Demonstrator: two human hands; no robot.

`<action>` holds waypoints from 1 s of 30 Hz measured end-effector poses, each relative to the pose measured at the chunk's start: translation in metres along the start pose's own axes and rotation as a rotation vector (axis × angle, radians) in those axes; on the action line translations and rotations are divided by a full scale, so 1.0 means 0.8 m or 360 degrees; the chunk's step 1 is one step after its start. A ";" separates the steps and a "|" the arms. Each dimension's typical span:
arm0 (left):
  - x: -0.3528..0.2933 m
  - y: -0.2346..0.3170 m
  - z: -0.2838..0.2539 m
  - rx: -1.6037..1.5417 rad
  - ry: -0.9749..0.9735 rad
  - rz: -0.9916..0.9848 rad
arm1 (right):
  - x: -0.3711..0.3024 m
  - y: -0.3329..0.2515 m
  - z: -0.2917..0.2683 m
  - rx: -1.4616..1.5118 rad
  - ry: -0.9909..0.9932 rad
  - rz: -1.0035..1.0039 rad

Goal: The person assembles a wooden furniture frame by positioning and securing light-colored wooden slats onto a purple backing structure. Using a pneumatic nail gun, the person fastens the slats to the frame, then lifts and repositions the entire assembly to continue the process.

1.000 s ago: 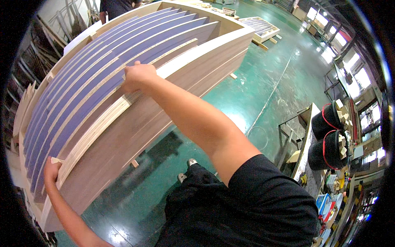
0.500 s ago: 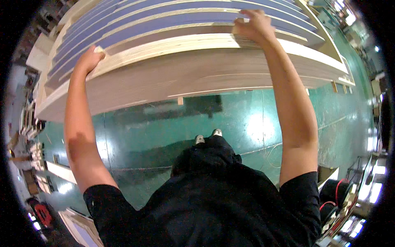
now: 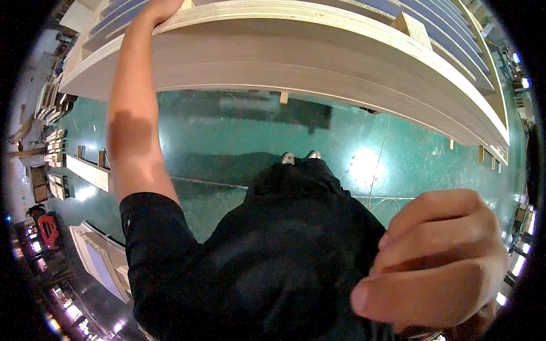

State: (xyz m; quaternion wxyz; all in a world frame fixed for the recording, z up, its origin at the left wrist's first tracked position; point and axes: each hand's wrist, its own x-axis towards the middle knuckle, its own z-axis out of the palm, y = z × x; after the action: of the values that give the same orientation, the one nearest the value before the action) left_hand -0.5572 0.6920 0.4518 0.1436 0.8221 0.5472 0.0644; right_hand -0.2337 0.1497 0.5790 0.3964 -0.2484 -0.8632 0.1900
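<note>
A long stack of grey-brown wooden panels with pale layered edges stands on edge across the top of the view. At its upper left my left hand is closed at a small pale wooden block, partly cut off by the picture's edge. Another wooden block sits wedged behind the front panels on the right, with no hand on it. My right hand is large and close at the lower right, away from the panels. Its fingers are curled in, and whatever they may hold is hidden.
Bluish panels stand in rows behind the front stack inside a pale wooden frame. Below lies a green floor. Stacked timber and a long pale board are at the left, with framed panels lower down.
My right hand has left the panel stack and come back close to the lower right. The view has shifted, and a wooden block now shows wedged near where that hand was.
</note>
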 end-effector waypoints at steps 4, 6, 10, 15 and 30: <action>0.001 0.036 0.008 -0.0109 0.0124 0.0160 | -0.001 -0.017 -0.008 -0.0082 -0.0079 0.0078; 0.001 0.039 0.008 -0.0080 0.0170 0.0132 | -0.006 -0.016 -0.017 -0.0068 -0.0094 0.0099; -0.006 0.035 0.015 -0.0048 0.0175 0.0183 | 0.007 0.001 0.014 0.0027 -0.0051 0.0080; -0.016 0.053 0.005 -0.0085 0.0122 0.0183 | 0.046 0.037 0.070 0.0160 0.0048 0.0031; 0.028 0.033 0.009 -0.0221 0.0253 0.0215 | 0.064 0.100 0.068 -0.0274 0.0022 0.0058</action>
State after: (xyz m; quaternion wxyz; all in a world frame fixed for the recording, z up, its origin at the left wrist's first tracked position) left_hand -0.5236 0.7020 0.4522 0.1516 0.8375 0.4944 0.1766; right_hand -0.2825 0.2365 0.5334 0.3762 -0.2984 -0.8689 0.1205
